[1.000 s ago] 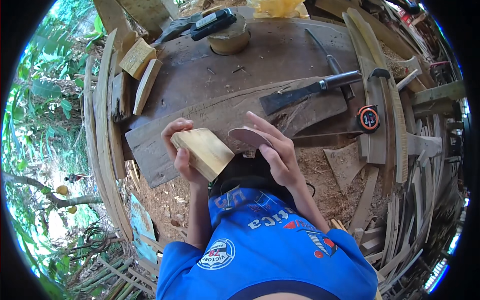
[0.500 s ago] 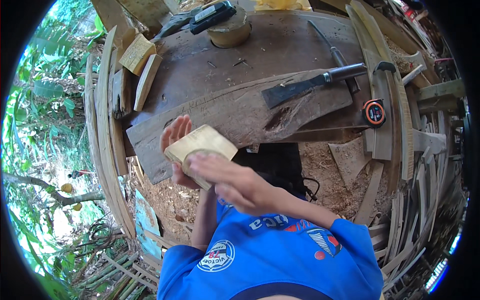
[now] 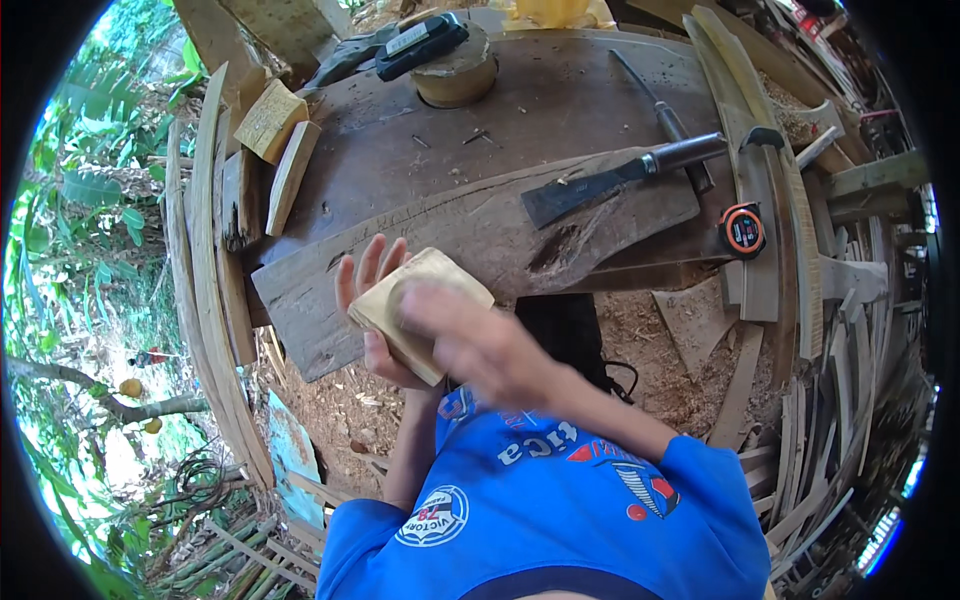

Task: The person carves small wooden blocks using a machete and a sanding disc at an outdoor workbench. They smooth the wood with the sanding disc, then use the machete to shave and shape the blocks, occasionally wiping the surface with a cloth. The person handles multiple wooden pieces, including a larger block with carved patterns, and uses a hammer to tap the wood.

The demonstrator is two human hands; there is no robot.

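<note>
A pale wooden block (image 3: 470, 285) with a rounded hollow in its face is tilted in front of my chest. My left hand (image 3: 370, 275) supports it from behind and below, fingers stretched past its far left edge and thumb at the near left side. Over the block's face lies my right hand (image 3: 480, 335), smeared by motion, its fingertips at the hollow; whether they hold anything is not visible. Beyond the hands, a broad-bladed chisel (image 3: 580, 195) rests on a thick weathered plank (image 3: 420, 240).
A thin-shafted tool (image 3: 670, 115) lies behind the chisel, with an orange-and-black tape measure (image 3: 742, 231) at right. A dark device (image 3: 425, 45) sits on a round wooden piece (image 3: 455, 80). Wood offcuts (image 3: 292, 178) stand at left; shavings (image 3: 340, 420) cover the ground.
The block and both hands have shifted slightly to the right. My right hand has become more blurred, still on the block's face. The tools on the bench have not moved.
</note>
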